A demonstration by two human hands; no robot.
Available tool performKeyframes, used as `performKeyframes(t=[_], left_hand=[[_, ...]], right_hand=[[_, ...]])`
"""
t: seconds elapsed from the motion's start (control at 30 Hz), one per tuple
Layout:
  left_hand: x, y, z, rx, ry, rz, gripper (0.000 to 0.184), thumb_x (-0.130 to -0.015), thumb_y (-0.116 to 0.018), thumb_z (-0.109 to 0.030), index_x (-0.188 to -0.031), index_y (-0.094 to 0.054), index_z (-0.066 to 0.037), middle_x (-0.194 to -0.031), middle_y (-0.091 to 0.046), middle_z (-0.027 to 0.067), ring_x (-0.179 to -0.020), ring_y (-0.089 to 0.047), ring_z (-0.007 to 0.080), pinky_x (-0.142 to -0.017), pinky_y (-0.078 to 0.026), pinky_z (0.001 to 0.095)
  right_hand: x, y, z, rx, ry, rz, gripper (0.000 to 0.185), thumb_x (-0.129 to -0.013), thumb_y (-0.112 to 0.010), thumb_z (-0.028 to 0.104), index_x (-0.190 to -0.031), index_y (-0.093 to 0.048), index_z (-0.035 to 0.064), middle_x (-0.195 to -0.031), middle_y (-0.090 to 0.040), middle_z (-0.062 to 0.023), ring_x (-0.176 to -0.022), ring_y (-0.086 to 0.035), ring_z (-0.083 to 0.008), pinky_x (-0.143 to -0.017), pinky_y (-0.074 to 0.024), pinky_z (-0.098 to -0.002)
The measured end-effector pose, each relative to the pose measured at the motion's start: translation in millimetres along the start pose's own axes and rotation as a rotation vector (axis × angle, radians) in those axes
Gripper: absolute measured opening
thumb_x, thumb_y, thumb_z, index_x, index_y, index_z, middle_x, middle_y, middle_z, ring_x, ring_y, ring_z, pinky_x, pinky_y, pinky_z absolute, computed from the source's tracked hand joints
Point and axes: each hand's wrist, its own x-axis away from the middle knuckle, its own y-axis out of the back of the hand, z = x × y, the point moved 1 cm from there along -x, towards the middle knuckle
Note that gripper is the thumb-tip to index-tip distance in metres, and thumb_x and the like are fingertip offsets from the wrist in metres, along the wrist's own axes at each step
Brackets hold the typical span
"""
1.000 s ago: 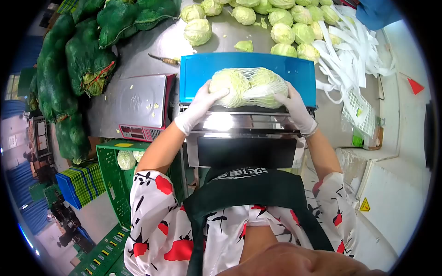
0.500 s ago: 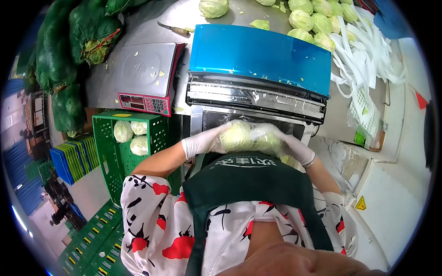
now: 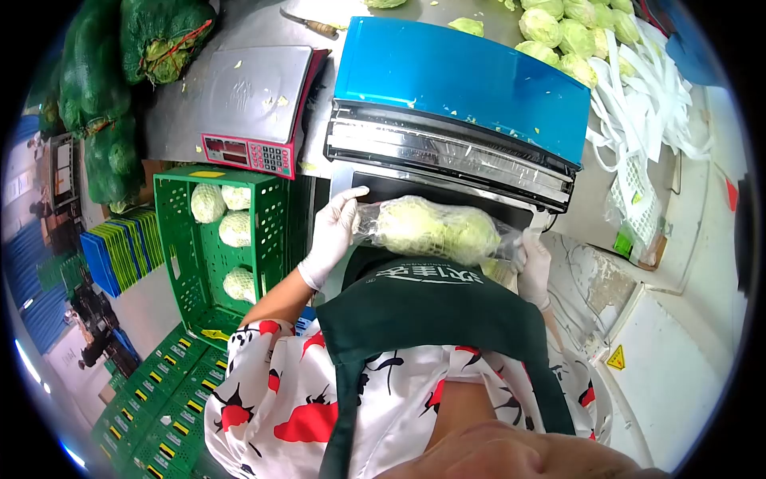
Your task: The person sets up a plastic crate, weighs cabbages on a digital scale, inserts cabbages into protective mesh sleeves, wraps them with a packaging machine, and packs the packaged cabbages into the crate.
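Two pale green cabbages (image 3: 407,226) lie side by side in clear plastic film (image 3: 504,249), in front of my apron and at the near edge of the film-wrapping machine (image 3: 455,164). My left hand (image 3: 333,231), in a white glove, pinches the gathered left end of the film. At the right end, my gloved right hand (image 3: 535,263) is closed on the film, its fingertips partly hidden. The machine has a blue top cover (image 3: 459,80) and a dark plate (image 3: 383,189) behind the cabbages.
Left stands a green crate (image 3: 171,239) with several wrapped cabbages, below a red-framed scale (image 3: 251,92). A wood-handled knife (image 3: 319,28) lies behind. Loose cabbages (image 3: 574,36) and white foam netting (image 3: 638,112) lie back right; green net sacks (image 3: 92,72) stand far left.
My hands have moved apart from around the cabbages to the two ends of the film. Another cabbage now shows in the crate as the view has shifted.
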Motion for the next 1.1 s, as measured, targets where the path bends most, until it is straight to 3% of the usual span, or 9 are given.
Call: performKeyframes(t=[0.17,0.3,0.53,0.63,0.7,0.83,0.93,1.0,1.1], left_hand=[[17,6,75,-0.232,0.462,0.248,0.025,-0.101,-0.054,-0.014,-0.115,-0.069,0.001,-0.097,-0.069,0.0038,-0.089,-0.061,0.0095,-0.083,-0.05,0.0265],[1,-13,103,0.247,0.282,0.186,0.025,-0.103,-0.053,-0.018,-0.11,-0.071,-0.003,-0.072,-0.058,-0.006,-0.058,-0.039,0.0018,-0.052,-0.032,0.021],[-5,-43,-14,0.004,-0.45,0.365,0.019,-0.095,-0.052,-0.01,-0.085,-0.063,0.001,-0.084,-0.062,0.0011,-0.079,-0.055,0.0059,-0.069,-0.044,0.0221],[45,-48,-70,0.827,-0.065,0.727,0.03,-0.099,-0.054,-0.019,-0.117,-0.064,0.002,-0.121,-0.064,0.0144,-0.115,-0.059,0.0193,-0.1,-0.045,0.0331],[45,-34,-44,0.747,-0.131,0.881,0.049,-0.102,-0.048,-0.033,-0.132,-0.054,0.005,-0.138,-0.054,0.019,-0.132,-0.047,0.0243,-0.114,-0.032,0.037],[66,20,-25,0.656,-0.146,0.419,0.044,-0.103,-0.046,-0.028,-0.132,-0.053,0.004,-0.13,-0.06,0.0162,-0.122,-0.056,0.0255,-0.105,-0.042,0.0383],[102,131,-10,-0.024,-0.427,-0.473,0.046,-0.095,-0.06,-0.024,-0.132,-0.052,0.002,-0.124,-0.062,0.0179,-0.115,-0.059,0.0308,-0.103,-0.044,0.0404],[124,227,47,-0.536,-0.319,-1.209,0.075,-0.083,-0.076,-0.034,-0.138,-0.046,0.006,-0.135,-0.053,0.026,-0.129,-0.048,0.0374,-0.11,-0.037,0.0451],[167,337,144,-0.663,0.518,-1.376,0.121,-0.075,-0.079,-0.054,-0.152,-0.012,0.01,-0.156,-0.025,0.0294,-0.143,-0.029,0.0435,-0.12,-0.022,0.0441]], right_hand=[[23,-40,2,0.841,-0.232,0.139,0.035,-0.1,-0.054,0.031,-0.105,-0.068,-0.0005,-0.091,-0.069,-0.0072,-0.085,-0.065,-0.0159,-0.073,-0.0505,-0.0305],[0,-74,-43,0.328,0.045,0.231,0.034,-0.098,-0.057,0.029,-0.112,-0.064,-0.0011,-0.099,-0.067,-0.0084,-0.092,-0.063,-0.0162,-0.078,-0.0497,-0.0306],[8,-76,27,0.141,0.143,0.343,0.042,-0.093,-0.064,0.025,-0.124,-0.058,-0.0022,-0.114,-0.063,-0.0105,-0.103,-0.061,-0.0168,-0.088,-0.0484,-0.0306],[14,-85,61,0.159,0.207,0.453,0.047,-0.091,-0.067,0.024,-0.129,-0.055,-0.0027,-0.121,-0.062,-0.0114,-0.108,-0.06,-0.017,-0.092,-0.0478,-0.0307],[15,-98,88,0.208,0.25,0.578,0.052,-0.09,-0.069,0.023,-0.132,-0.053,-0.003,-0.125,-0.061,-0.012,-0.111,-0.059,-0.0171,-0.095,-0.0474,-0.0307],[22,-149,130,0.359,0.322,0.944,0.057,-0.088,-0.071,0.019,-0.136,-0.052,-0.0038,-0.131,-0.06,-0.0125,-0.116,-0.058,-0.017,-0.098,-0.0468,-0.0302],[31,-213,129,0.111,0.091,1.141,0.069,-0.09,-0.062,0.041,-0.14,-0.046,-0.0032,-0.136,-0.056,-0.0124,-0.124,-0.055,-0.021,-0.105,-0.0422,-0.034],[40,-262,131,-0.07,-0.089,1.227,0.072,-0.092,-0.058,0.043,-0.144,-0.04,-0.0021,-0.141,-0.052,-0.0136,-0.131,-0.05,-0.0238,-0.111,-0.0373,-0.038],[65,-355,146,-0.061,-0.115,1.308,0.058,-0.097,-0.055,0.03,-0.143,-0.043,-0.0017,-0.14,-0.054,-0.0121,-0.126,-0.053,-0.0203,-0.108,-0.0394,-0.0346]])
